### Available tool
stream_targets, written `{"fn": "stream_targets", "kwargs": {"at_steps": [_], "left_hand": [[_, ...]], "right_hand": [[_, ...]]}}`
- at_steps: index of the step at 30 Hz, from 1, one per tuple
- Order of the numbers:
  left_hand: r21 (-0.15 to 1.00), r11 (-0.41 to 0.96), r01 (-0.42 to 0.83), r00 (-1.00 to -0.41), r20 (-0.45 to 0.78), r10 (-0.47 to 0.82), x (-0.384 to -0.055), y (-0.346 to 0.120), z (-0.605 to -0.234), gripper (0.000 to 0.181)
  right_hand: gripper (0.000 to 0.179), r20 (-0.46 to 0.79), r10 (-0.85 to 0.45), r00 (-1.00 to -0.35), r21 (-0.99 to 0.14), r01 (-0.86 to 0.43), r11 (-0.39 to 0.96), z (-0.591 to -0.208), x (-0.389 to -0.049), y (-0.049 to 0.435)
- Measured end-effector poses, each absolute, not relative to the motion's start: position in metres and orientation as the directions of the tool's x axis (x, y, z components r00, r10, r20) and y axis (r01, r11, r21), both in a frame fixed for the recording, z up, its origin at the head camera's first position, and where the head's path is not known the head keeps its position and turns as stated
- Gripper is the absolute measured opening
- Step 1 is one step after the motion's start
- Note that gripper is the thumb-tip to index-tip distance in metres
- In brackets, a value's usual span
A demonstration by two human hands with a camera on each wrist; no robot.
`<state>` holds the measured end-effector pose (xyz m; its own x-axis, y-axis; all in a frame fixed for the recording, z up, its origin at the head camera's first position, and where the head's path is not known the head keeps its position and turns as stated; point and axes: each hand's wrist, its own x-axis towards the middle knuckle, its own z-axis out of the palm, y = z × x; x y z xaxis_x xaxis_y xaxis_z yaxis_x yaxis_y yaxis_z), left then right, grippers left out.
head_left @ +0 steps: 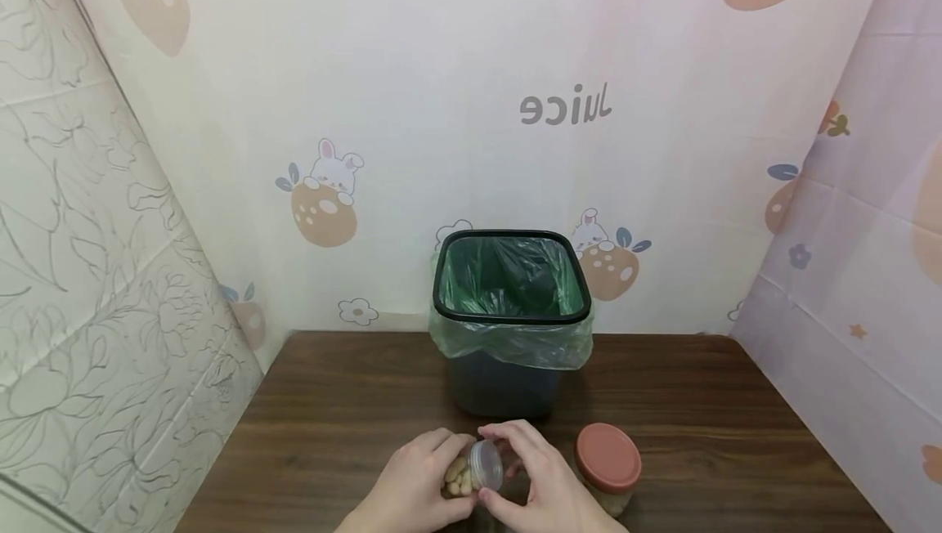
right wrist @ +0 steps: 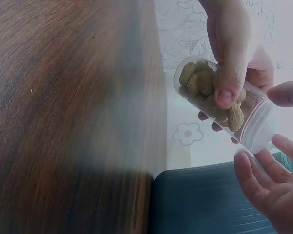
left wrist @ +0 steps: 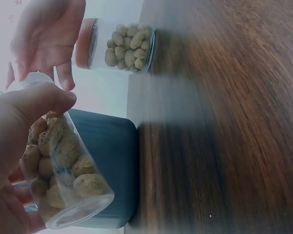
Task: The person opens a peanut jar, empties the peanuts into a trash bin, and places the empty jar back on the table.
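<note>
A small clear plastic jar (head_left: 458, 480) of unshelled peanuts is gripped by my left hand (head_left: 419, 480), tilted with its top towards the right. In the left wrist view the left thumb (left wrist: 56, 97) lies across the jar near its neck. A clear ridged lid (head_left: 489, 465) caps it. Around this lid my right hand (head_left: 543, 480) is spread, its fingers loosely extended and fingertips right at the edge. The right wrist view shows the right thumb (right wrist: 286, 94) on one side of the lid and the fingers (right wrist: 254, 180) on the other.
A black-rimmed bin (head_left: 504, 386) lined with a green plastic bag (head_left: 530, 345) stands behind the hands, against the printed curtain. Right of my right hand is a second peanut jar (left wrist: 129, 46) with a reddish lid (head_left: 608, 458). Both stand on a dark wooden table (head_left: 699, 435).
</note>
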<state>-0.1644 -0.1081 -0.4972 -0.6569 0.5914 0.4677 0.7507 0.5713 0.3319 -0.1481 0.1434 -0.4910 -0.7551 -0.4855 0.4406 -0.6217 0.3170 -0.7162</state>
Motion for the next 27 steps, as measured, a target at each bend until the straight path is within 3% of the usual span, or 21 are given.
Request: {"fn": "stream_targets", "kwargs": {"at_steps": [10, 18, 27], "left_hand": [[0.249, 0.59, 0.768, -0.623, 0.506, 0.596, -0.168, -0.106, -0.501, 0.056], [0.118, 0.632, 0.765, -0.56, 0.605, 0.565, -0.17, -0.103, -0.503, 0.061], [0.134, 0.654, 0.745, -0.59, 0.589, 0.552, -0.169, -0.101, -0.501, 0.06]], "right_hand": [[0.044, 0.311, -0.348, -0.884, -0.79, -0.444, 0.423, -0.487, -0.143, 0.138], [0.043, 0.24, -0.265, -0.934, -0.83, -0.339, 0.443, -0.481, -0.142, 0.13], [0.049, 0.173, -0.233, -0.957, -0.84, -0.267, 0.473, -0.479, -0.145, 0.128]]}}
